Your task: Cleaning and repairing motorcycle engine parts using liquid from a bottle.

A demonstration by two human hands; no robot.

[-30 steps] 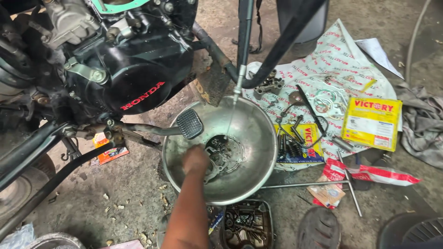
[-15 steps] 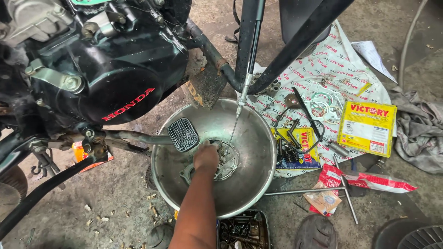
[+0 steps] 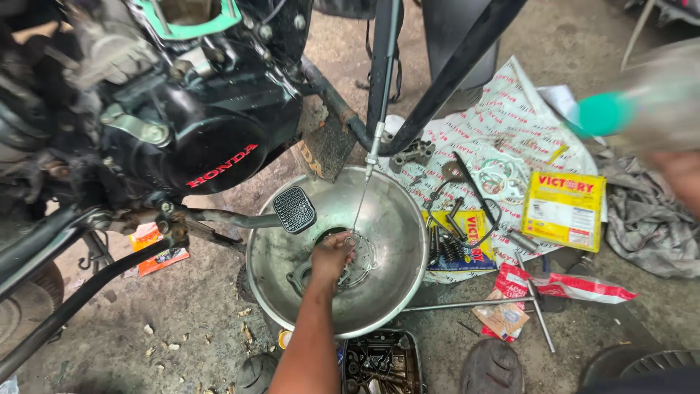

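A: Round metal part (image 3: 348, 257) lies at the bottom of the steel bowl (image 3: 397, 219) on the floor. Left hand (image 3: 333, 255) rests on it, fingers closed around its rim.

B: Right hand (image 3: 682, 175)?

A: Blurred at frame edge; grip cannot be told. Black engine (image 3: 197, 124) stands beside the bowl, yellow box (image 3: 565, 211) well apart.

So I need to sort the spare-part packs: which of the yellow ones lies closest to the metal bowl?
The smaller yellow and blue pack, lying right beside the bowl's rim under the loose springs. The bigger yellow box lies farther out on the printed sheet.
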